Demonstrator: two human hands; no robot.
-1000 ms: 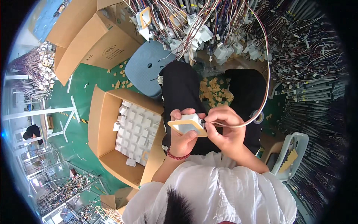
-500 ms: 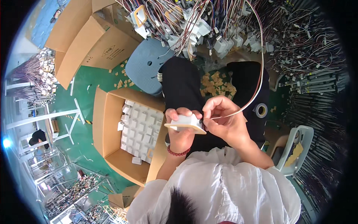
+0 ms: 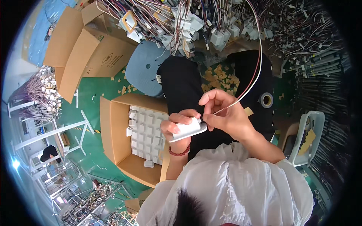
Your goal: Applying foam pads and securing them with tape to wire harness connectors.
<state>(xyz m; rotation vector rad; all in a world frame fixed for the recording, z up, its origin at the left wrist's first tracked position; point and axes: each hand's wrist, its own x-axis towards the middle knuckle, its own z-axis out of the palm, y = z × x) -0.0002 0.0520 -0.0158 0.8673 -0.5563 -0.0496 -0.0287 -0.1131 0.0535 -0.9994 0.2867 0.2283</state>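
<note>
My left hand [image 3: 176,126] is closed around a white plastic housing [image 3: 188,129], a small block with a flat flange, held tilted above my lap. My right hand [image 3: 226,115] pinches thin red and white wires [image 3: 244,92] close to the housing's right end. From the pinch the wires arc up to the far edge of the view. Their tips and the spot where they meet the housing are hidden by my fingers. A small tan paper piece [image 3: 249,111] shows just beyond my right hand.
On the left stands an open cardboard box [image 3: 109,132] with rows of white housings [image 3: 145,130]. Beyond it are a blue stool [image 3: 145,77] and another carton [image 3: 109,56]. Bundled wires [image 3: 181,22] hang ahead. A tape roll [image 3: 266,100] and a clear bin [image 3: 307,139] are at right.
The housing has tilted in my left hand, and the tan face seen along its flange no longer shows. My right fingers stay at its end. The whole view has shifted slightly.
</note>
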